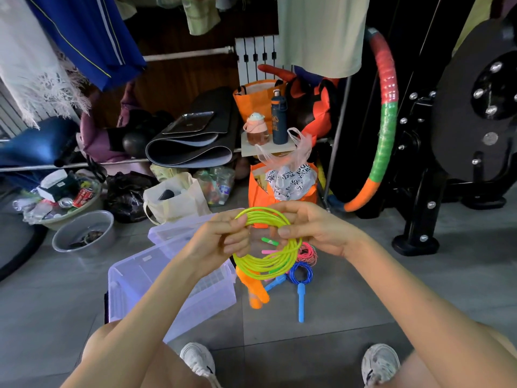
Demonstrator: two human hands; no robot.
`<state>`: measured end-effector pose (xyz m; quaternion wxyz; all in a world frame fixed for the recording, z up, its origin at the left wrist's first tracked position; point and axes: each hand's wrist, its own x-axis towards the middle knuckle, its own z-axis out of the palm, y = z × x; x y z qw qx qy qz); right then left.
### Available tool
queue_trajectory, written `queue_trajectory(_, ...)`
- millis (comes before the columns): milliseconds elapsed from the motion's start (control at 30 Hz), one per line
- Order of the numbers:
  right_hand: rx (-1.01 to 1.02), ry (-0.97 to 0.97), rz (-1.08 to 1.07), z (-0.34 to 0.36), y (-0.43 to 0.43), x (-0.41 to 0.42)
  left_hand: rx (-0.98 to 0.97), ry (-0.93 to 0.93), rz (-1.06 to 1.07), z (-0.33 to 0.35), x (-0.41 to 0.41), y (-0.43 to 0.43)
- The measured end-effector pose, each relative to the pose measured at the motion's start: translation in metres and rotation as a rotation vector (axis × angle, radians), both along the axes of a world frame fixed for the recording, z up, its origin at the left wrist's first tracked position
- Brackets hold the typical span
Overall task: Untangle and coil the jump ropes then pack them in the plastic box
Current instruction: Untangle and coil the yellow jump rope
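Right now both my hands are closed on the yellow-green jump rope (249,266), which is wound into a round coil held up in the air between my knees. My left hand (221,239) pinches the loops at the coil's upper left, and my right hand (310,226) curls over the top right, thumb pressed across the strands. The coil stands nearly upright with its open face towards me, and its orange handles (256,294) dangle below the bottom edge.

What matters next is where the plastic box (134,275) lies. It sits open on the floor, below and to the left of the coil and right under my left forearm, so my left hand is the nearer one. Its long axis runs from near left to far right. I reckon the coil must be tipped flat and carried down and left, handles tucked in first.

On the floor beyond the coil, the blue jump rope (300,271) and the pink jump rope (307,252) wait unpacked.
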<state>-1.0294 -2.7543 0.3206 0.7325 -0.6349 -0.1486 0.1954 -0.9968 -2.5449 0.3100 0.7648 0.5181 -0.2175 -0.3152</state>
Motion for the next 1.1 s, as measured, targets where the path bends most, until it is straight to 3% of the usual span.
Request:
queue_trajectory(100, -0.009, -0.059, 0.021, -0.007, 0.005, -0.001, -0.176, 0.04, -0.018, -0.004, 0.0, 0.001)
queue_trajectory(200, 0.094, 0.003, -0.145, -0.007, 0.01, -0.006, -0.265, 0.126, 0.039, -0.008, 0.001, 0.003)
queue_trajectory(300, 0.221, -0.007, -0.304, 0.006, 0.016, -0.01, -0.171, 0.021, 0.058, -0.009, -0.001, 0.002)
queue_trajectory(467, -0.008, -0.2, -0.498, 0.029, 0.024, -0.01, -0.01, -0.102, 0.088, -0.007, -0.006, -0.007)
queue_trajectory(567, -0.067, -0.221, -0.518, 0.041, 0.026, -0.01, 0.051, -0.079, 0.084, -0.008, -0.01, -0.015)
queue_trajectory(767, -0.162, -0.244, -0.542, 0.053, 0.016, -0.006, 0.336, -0.215, 0.104, -0.029, -0.005, -0.011)
queue_trajectory(900, -0.218, -0.256, -0.572, 0.059, 0.005, -0.004, 0.51, -0.331, 0.038, -0.043, -0.006, 0.002)
queue_trajectory(1100, -0.323, -0.257, -0.599, 0.055, -0.009, 0.001, 0.481, -0.199, -0.232, -0.044, -0.01, 0.016)
